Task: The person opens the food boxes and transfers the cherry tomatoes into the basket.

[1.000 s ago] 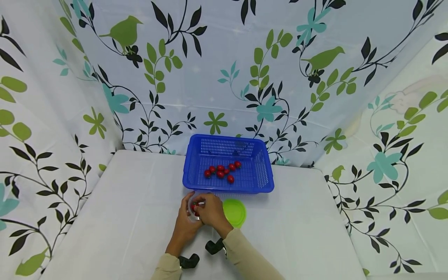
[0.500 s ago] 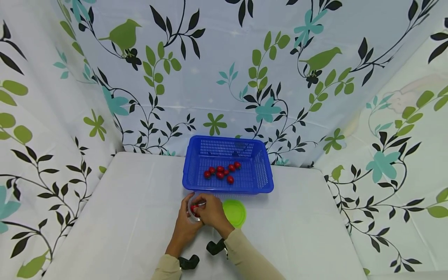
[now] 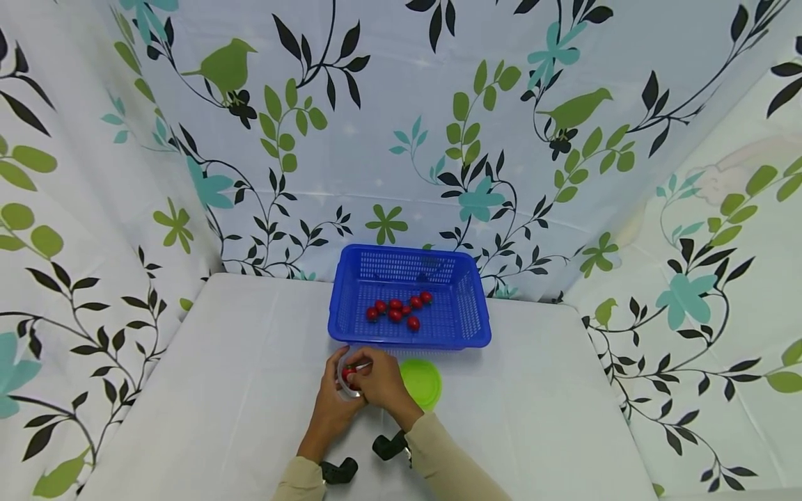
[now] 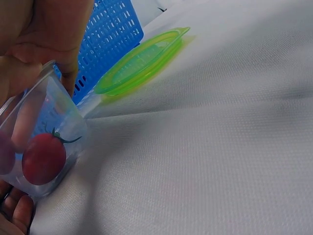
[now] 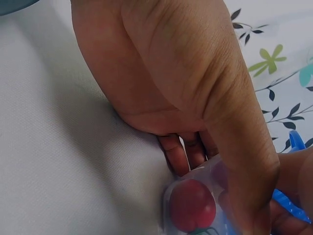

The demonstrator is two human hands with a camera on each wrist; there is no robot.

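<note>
My left hand (image 3: 333, 405) curls round a clear round plastic container (image 4: 73, 122) that stands on the white cloth. Reaching in over its rim, my right hand (image 3: 383, 383) pinches a cherry tomato (image 3: 348, 374) between thumb and fingers. Through the container's wall, a red tomato with a green stem (image 4: 44, 159) shows low inside, part of another beside it. The right wrist view also has a tomato (image 5: 192, 204) behind the clear wall, close under the right thumb. Just right of the hands lies a bright green round lid (image 3: 421, 384).
Beyond the hands stands a blue perforated plastic basket (image 3: 473, 327) with several red cherry tomatoes (image 3: 395, 315) on its floor. White cloth (image 3: 250, 390) covers the table. A patterned curtain (image 3: 388, 139) hangs behind and at both sides.
The right fingers have shifted slightly within the container, and the red tomato at their tips shows more plainly. The left hand, lid and basket stay put.
</note>
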